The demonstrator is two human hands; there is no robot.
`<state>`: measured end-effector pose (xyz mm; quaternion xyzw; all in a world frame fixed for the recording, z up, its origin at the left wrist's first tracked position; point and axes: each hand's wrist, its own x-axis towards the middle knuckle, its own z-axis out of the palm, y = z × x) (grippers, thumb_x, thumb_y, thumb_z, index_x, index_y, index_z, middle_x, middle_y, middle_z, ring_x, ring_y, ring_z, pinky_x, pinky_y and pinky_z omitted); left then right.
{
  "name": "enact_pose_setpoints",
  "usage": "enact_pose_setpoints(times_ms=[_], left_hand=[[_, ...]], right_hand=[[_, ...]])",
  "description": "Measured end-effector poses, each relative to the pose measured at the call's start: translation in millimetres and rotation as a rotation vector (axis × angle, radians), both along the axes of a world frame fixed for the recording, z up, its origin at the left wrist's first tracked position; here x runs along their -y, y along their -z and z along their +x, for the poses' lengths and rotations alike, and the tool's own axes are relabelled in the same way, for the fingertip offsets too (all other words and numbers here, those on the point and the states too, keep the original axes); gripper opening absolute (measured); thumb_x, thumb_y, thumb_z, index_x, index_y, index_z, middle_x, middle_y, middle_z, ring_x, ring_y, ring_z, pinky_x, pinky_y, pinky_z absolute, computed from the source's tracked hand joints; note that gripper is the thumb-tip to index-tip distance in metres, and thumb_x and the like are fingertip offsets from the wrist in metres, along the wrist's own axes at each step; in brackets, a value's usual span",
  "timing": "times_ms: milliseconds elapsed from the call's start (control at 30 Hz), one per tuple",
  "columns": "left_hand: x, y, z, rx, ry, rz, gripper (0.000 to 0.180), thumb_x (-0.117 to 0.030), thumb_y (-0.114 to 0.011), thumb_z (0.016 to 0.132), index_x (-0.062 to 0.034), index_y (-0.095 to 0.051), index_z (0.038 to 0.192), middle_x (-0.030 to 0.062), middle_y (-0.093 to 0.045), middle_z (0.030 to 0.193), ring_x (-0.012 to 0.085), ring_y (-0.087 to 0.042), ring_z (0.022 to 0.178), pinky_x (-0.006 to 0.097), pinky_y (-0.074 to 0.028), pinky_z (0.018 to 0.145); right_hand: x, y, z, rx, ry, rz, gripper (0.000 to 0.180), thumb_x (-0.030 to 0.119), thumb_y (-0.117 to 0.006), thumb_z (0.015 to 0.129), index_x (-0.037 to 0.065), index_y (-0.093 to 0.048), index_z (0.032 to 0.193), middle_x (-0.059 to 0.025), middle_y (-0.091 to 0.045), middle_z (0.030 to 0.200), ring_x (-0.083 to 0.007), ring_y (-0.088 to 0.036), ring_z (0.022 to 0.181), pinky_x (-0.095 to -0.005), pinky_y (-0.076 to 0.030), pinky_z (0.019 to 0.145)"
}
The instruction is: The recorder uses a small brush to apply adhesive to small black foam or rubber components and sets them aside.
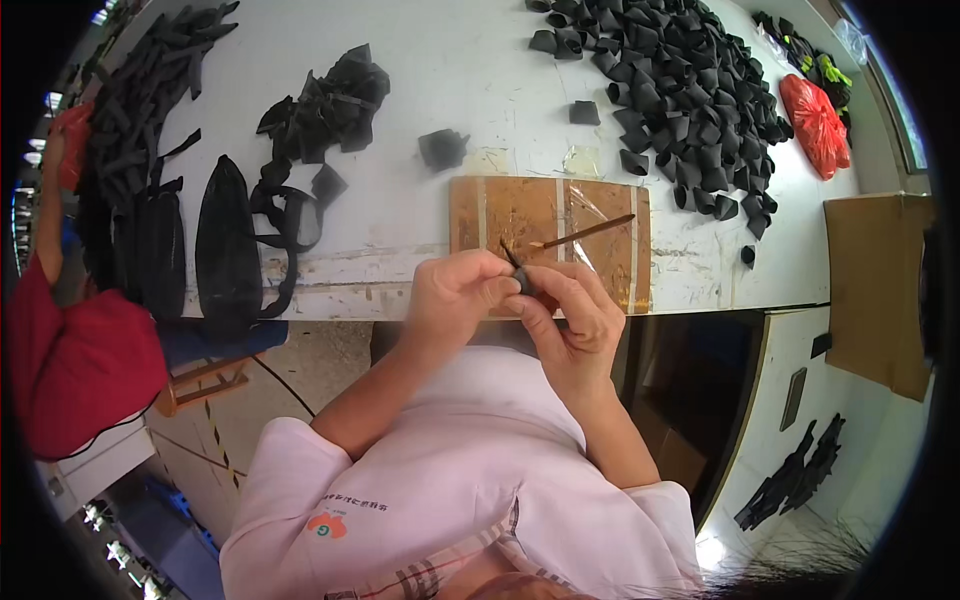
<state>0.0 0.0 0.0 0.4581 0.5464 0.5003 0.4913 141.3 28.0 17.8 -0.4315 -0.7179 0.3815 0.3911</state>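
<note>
My left hand (452,297) and my right hand (574,312) meet over the table's near edge. Between their fingertips they pinch a small black piece of material (521,281), with a thin dark end poking up from it. My fingers cover much of the piece, so its full shape is hidden. Just beyond my hands lies a brown cardboard sheet (480,212) with strips of clear tape. A thin brown stick (598,230), perhaps a brush, rests slantwise on it. Farther off sits a flat black piece (443,149).
A large heap of small black loops (690,90) spreads at the far right. Black pieces (340,100) and black strips (150,100) lie at left, near a black pouch (225,240). A red bag (815,125) and cardboard box (875,290) stand right. A person in red (90,360) is left.
</note>
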Motion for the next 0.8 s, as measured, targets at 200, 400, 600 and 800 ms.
enact_pose_setpoints(times_ms=[200,400,600,800], left_hand=[[-2.0,0.6,4.5,0.125,0.012,-0.06,0.009,-0.006,-0.059,0.079,0.0014,-0.056,0.078,0.003,-0.056,0.069,0.0061,-0.05,0.063,0.021,-0.043,0.057],[-6.0,4.8,17.6,-0.555,-0.167,0.429,0.008,0.004,-0.057,0.075,-0.0009,-0.052,0.079,0.0087,-0.057,0.067,0.0086,-0.054,0.053,0.022,-0.043,0.047],[-10.4,8.7,41.7,0.236,-0.302,-0.004,0.012,0.002,-0.054,0.076,0.0001,-0.05,0.087,0.0034,-0.057,0.071,0.0043,-0.05,0.057,0.02,-0.041,0.046],[-17.8,-5.8,12.8,0.791,0.107,-0.252,0.018,0.005,-0.053,0.07,-0.0022,-0.049,0.086,0.002,-0.054,0.079,0.0014,-0.045,0.061,0.015,-0.032,0.048]], right_hand=[[-3.3,0.2,6.2,-0.02,0.027,0.069,0.015,0.002,-0.068,0.066,0.001,-0.063,0.08,-0.009,-0.06,0.074,-0.0189,-0.058,0.061,-0.0265,-0.046,0.051],[-3.8,6.9,1.3,0.094,0.046,0.258,0.019,-0.002,-0.063,0.066,0.001,-0.06,0.085,-0.0075,-0.057,0.077,-0.0201,-0.056,0.062,-0.0286,-0.046,0.05],[-5.2,26.7,5.0,0.418,0.148,0.429,0.025,-0.003,-0.061,0.063,0.0,-0.056,0.087,-0.0094,-0.05,0.078,-0.022,-0.052,0.067,-0.0318,-0.044,0.05],[-10.5,12.1,23.1,-0.402,0.079,-0.518,0.009,-0.005,-0.057,0.072,-0.002,-0.058,0.08,-0.0009,-0.052,0.065,-0.009,-0.045,0.051,-0.0213,-0.035,0.045]])
